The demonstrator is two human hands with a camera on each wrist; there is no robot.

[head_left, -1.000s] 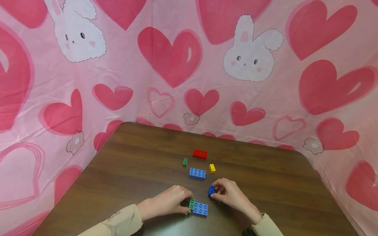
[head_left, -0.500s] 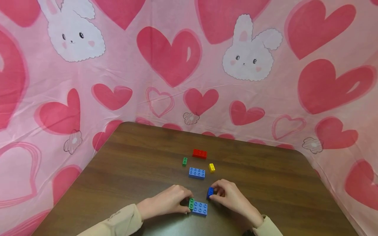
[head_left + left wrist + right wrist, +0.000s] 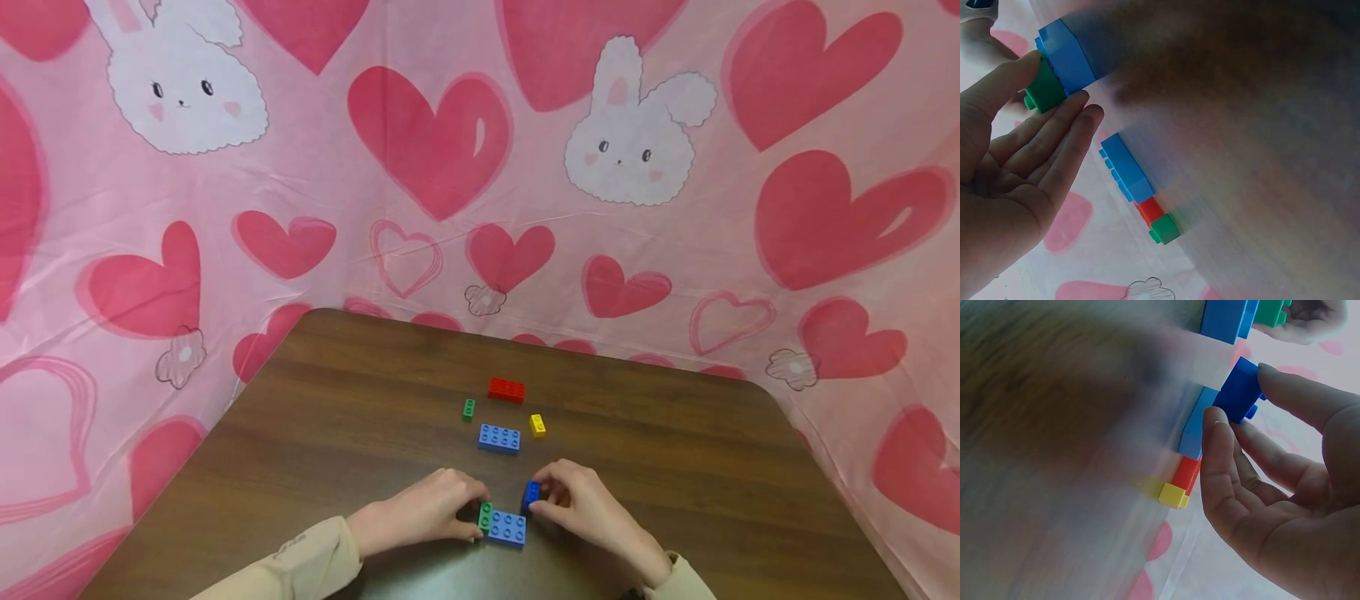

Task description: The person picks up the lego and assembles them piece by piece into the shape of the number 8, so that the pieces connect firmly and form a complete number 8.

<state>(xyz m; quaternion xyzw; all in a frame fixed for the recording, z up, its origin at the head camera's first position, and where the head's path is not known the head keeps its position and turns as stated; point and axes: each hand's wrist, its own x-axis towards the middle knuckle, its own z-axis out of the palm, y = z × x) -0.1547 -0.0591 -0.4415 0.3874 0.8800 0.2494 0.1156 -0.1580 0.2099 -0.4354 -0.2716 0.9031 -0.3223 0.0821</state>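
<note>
My left hand [image 3: 422, 512] pinches a small green brick [image 3: 485, 516] between thumb and fingers. That green brick sits on the left end of a light blue brick [image 3: 507, 529], whose other studs show bare. My right hand [image 3: 588, 506] holds a small dark blue brick [image 3: 531, 496] just beyond the light blue brick's right end. In the right wrist view, thumb and fingertips grip the dark blue brick [image 3: 1239, 390] by its sides, tilted with its studs away from the table. A gap separates it from the light blue brick [image 3: 1222, 319].
Farther back on the brown table [image 3: 337, 417] lie a second light blue brick [image 3: 499, 438], a yellow brick [image 3: 537, 426], another small green brick [image 3: 468, 409] and a red brick [image 3: 506, 390]. A pink heart-patterned cloth [image 3: 435, 267] hangs behind the table.
My right hand has moved a little left and toward me, carrying the dark blue brick closer to the light blue one. The left hand has stayed nearly still.
</note>
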